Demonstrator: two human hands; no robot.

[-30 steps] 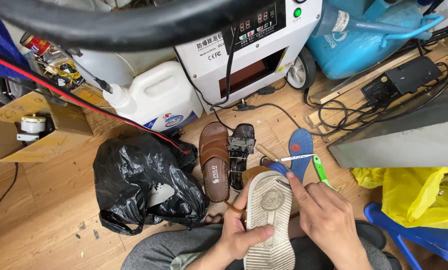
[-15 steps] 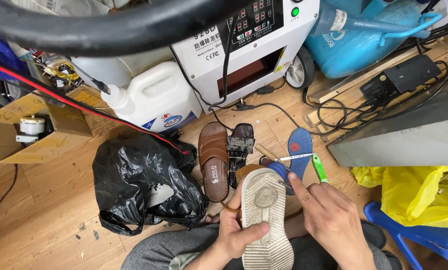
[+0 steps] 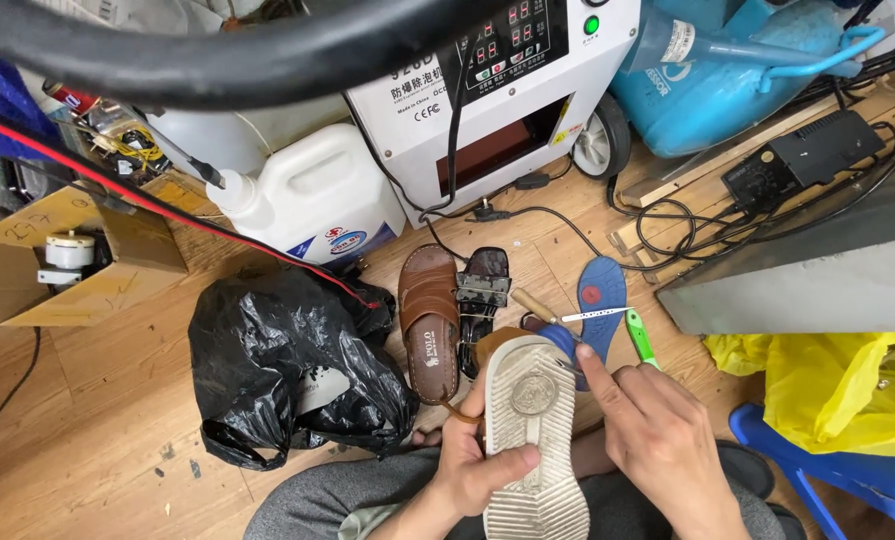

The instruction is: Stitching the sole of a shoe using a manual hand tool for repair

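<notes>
Left hand (image 3: pixel 468 470): grips shoe (image 3: pixel 533 440), white sole turned up for access.
Right hand (image 3: pixel 658 450): open, forefinger touching sole edge.

Bright, even light (top edge blurry).

A brown sandal (image 3: pixel 429 320) and a dark strappy sandal (image 3: pixel 485 292) are laid side by side on the wooden floor (image 3: pixel 88 420). A crumpled black plastic bag (image 3: pixel 288 370) is seen to their left, a white jug (image 3: pixel 308 195) behind it, and a blue insole (image 3: pixel 602 290) to the right.
</notes>
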